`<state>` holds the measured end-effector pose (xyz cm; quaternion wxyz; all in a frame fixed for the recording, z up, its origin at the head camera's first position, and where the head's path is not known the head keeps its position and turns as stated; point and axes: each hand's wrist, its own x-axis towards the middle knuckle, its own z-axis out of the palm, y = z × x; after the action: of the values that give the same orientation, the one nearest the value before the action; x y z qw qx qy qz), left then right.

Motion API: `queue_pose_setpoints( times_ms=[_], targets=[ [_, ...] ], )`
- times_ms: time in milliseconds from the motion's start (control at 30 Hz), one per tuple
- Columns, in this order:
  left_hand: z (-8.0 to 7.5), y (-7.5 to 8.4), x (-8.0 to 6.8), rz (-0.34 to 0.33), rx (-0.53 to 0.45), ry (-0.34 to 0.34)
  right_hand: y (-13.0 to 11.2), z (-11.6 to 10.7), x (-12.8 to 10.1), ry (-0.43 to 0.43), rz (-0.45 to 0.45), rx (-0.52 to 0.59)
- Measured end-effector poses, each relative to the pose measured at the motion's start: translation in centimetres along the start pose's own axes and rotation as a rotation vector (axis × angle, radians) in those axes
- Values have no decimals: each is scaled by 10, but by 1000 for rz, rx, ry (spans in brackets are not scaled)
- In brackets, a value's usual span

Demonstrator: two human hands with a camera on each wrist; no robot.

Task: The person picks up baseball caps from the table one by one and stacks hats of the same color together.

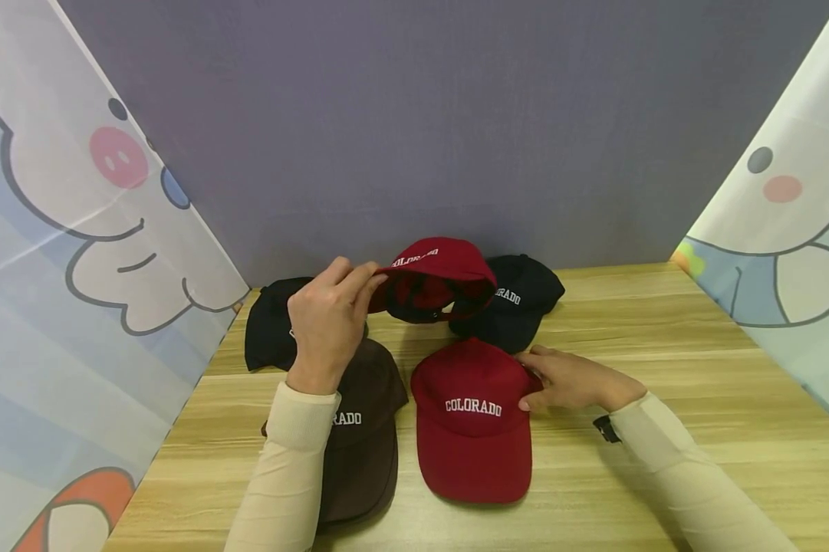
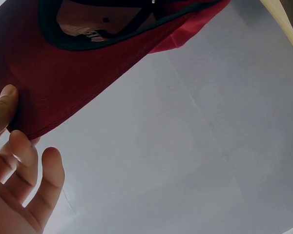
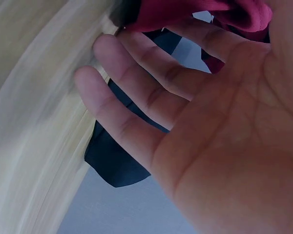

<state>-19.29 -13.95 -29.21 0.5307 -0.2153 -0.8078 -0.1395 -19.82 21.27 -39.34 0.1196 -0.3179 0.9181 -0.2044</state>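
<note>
My left hand (image 1: 327,318) pinches the brim of a red baseball cap (image 1: 449,257), its thumb on the brim's underside in the left wrist view. This cap is raised and tilted, its dark-lined inside showing. A second red baseball cap (image 1: 472,429) lies on the table, brim toward me and white COLORADO lettering facing up. At its right side, my right hand (image 1: 573,379) holds the edge between thumb and fingers. In the right wrist view, the red fabric (image 3: 176,12) passes by the fingertips, with the other fingers nearly straight.
On the wooden table (image 1: 635,322), a dark brown cap (image 1: 362,460) lies partly under my left forearm. Black caps sit at the back left (image 1: 269,326) and back right (image 1: 518,307). A grey panel (image 1: 455,115) stands behind, with cartoon-print sheets (image 1: 55,253) at the sides.
</note>
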Motion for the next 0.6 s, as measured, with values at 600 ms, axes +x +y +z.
queue_pose_setpoints(
  times_ms=[600],
  targets=[
    [7, 13, 1, 94, -20, 49, 1, 2, 0, 57, 4, 16]
  ],
)
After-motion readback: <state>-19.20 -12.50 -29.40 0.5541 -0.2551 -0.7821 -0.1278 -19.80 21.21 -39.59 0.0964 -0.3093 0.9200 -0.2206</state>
